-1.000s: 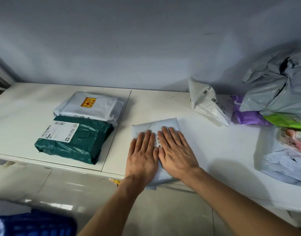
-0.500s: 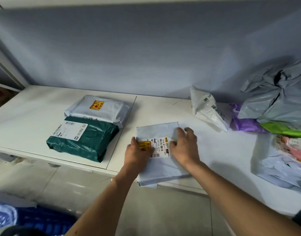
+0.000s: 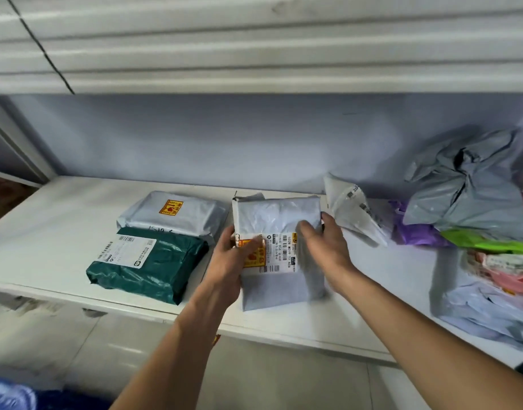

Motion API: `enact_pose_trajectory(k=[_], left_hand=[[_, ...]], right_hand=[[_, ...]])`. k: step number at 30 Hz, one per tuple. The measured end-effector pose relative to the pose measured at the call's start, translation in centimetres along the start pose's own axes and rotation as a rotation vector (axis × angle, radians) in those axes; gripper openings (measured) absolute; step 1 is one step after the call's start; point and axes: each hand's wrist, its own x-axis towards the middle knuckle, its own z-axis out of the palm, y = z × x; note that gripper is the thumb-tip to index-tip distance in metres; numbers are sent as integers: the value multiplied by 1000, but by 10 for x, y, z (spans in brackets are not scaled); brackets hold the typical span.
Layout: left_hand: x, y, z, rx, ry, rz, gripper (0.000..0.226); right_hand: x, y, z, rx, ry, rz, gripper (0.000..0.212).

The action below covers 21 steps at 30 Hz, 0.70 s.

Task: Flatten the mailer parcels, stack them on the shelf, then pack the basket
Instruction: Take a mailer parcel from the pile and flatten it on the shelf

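Note:
A pale grey mailer parcel (image 3: 278, 220) with a white label and a yellow sticker is lifted off the white shelf (image 3: 62, 220), tilted up toward me. My left hand (image 3: 233, 258) grips its left edge, thumb over the yellow sticker. My right hand (image 3: 325, 247) grips its right edge, thumb on the front. To the left, a dark green mailer (image 3: 153, 261) lies flat in front of a white mailer (image 3: 174, 214) with a yellow sticker.
A crumpled white mailer (image 3: 352, 208) stands behind my right hand. At the right lies a heap of grey (image 3: 467, 190), purple (image 3: 414, 232), green and pale mailers. An upper shelf board (image 3: 254, 54) hangs overhead. Something blue (image 3: 23, 398) sits on the floor at the lower left.
My hands went from pressing flat on the grey parcel to gripping its sides, and have lifted and tilted it up off the shelf. The camera has tipped upward.

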Motion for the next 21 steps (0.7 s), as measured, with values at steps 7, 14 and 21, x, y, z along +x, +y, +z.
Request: enact_pose_trajectory(k=[7, 14, 21], left_hand=[[-10, 14, -10, 307, -161, 150, 54], [-19, 7, -16, 537, -143, 278, 41], [-29, -15, -31, 667, -90, 362, 44]], right_hand=[[-5, -26, -12, 59, 83, -140, 59], [-32, -72, 13, -697, 288, -917, 59], [-47, -82, 56, -913, -208, -936, 77]])
